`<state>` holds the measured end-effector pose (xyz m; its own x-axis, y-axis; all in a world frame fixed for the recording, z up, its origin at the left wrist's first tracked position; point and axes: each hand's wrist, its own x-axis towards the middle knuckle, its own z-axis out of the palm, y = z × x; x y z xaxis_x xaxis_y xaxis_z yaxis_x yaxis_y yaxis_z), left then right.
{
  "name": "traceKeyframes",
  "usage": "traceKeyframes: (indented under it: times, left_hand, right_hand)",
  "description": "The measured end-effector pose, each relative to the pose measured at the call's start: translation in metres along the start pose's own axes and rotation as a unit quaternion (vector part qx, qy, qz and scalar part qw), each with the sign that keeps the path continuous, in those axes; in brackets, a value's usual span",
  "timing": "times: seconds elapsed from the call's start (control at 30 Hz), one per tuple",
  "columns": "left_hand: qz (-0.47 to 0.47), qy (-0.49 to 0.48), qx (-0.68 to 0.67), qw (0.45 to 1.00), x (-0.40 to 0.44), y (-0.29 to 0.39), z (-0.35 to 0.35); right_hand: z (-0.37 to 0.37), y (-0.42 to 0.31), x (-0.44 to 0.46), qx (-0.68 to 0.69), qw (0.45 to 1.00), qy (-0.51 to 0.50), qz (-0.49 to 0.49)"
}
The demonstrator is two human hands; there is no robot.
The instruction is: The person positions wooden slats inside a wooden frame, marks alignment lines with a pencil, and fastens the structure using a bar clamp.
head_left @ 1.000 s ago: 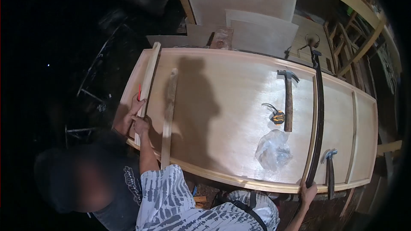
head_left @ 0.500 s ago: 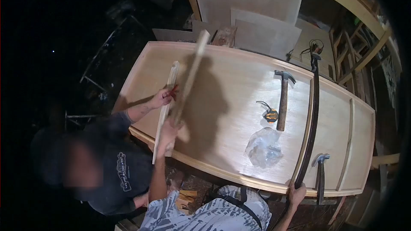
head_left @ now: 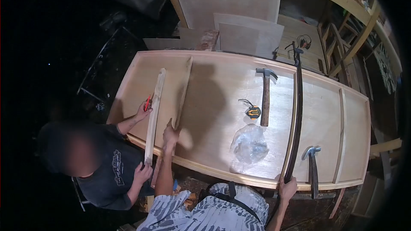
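My left hand (head_left: 171,137) is closed on the lower part of a thin wooden strip (head_left: 185,90), which spans the shallow wooden frame panel (head_left: 209,124) near its left end. At the near edge, my right hand (head_left: 287,187) grips the lower end of a long dark bar clamp (head_left: 297,111). The clamp lies across the panel alongside a wooden crosspiece (head_left: 293,111). To the left, a co-worker's hand holds a red pencil-like tool (head_left: 148,102) beside another wooden strip (head_left: 155,115); their other hand is at that strip's lower end.
On the panel are a claw hammer (head_left: 265,98), a yellow-black tape measure (head_left: 253,111) and a clear plastic bag (head_left: 250,143). A second hammer (head_left: 312,167) overhangs the near edge at right. Board sheets (head_left: 248,38) lean behind. The co-worker (head_left: 115,171) stands at the left.
The strip in my left hand has come down from a raised tilt into the frame. The co-worker's hand has moved off the other strip's middle, showing the red tool. The view has shifted.
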<state>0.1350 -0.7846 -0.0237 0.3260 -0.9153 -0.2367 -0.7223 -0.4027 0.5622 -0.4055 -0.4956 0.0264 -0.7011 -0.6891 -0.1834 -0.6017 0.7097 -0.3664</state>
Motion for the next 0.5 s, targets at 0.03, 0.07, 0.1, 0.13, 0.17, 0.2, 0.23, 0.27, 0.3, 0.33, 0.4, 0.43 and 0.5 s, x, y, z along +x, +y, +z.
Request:
traceKeyframes:
  times: [0.03,0.07,0.1,0.13,0.17,0.2,0.23,0.27,0.3,0.33,0.4,0.43,0.5]
  left_hand:
    - [-0.006,0.001,0.018,1.000,0.005,-0.004,0.000]
    - [-0.010,0.003,0.026,1.000,0.006,-0.009,0.001]
    - [-0.014,0.005,0.034,0.999,0.006,-0.014,0.002]
    - [0.009,0.013,0.028,0.999,-0.002,-0.009,-0.004]
    - [0.032,0.018,0.023,0.999,-0.012,0.000,-0.010]
    - [0.035,0.016,0.023,0.999,-0.023,0.011,-0.011]
    - [0.022,0.005,0.054,0.998,-0.040,0.024,-0.008]
    - [0.009,-0.005,0.086,0.996,-0.057,0.037,-0.001]
    - [-0.003,-0.051,0.078,0.996,-0.074,0.047,0.009]
    - [-0.002,-0.054,0.080,0.995,-0.082,0.039,0.036]
    - [0.157,0.028,0.154,0.975,-0.086,0.015,0.093]
    - [0.158,0.023,0.155,0.975,-0.091,0.032,0.099]
    - [0.004,-0.134,0.002,0.991,-0.101,0.079,0.099]
  right_hand:
    - [-0.001,-0.002,0.000,-0.004,1.000,-0.009,0.003]
    - [-0.001,-0.001,0.001,-0.004,1.000,-0.010,0.001]
    - [0.000,0.001,0.001,-0.004,1.000,-0.002,-0.013]
    - [0.000,0.002,0.001,-0.003,1.000,0.007,-0.025]
    - [-0.001,-0.001,0.001,-0.002,1.000,0.009,-0.024]
    - [-0.005,-0.005,0.000,0.012,1.000,0.000,-0.022]
    - [-0.007,-0.006,-0.001,0.025,0.999,-0.009,-0.020]
    - [-0.008,-0.007,-0.001,0.024,1.000,-0.008,-0.016]
    - [-0.009,-0.008,0.001,0.017,1.000,-0.011,-0.008]
    - [-0.008,-0.006,-0.001,0.009,1.000,-0.015,0.000]
    - [0.001,0.001,-0.001,-0.017,1.000,-0.004,-0.010]
    - [0.002,0.000,-0.001,-0.010,1.000,-0.006,-0.005]
    - [-0.006,-0.007,0.000,0.000,1.000,-0.005,-0.004]
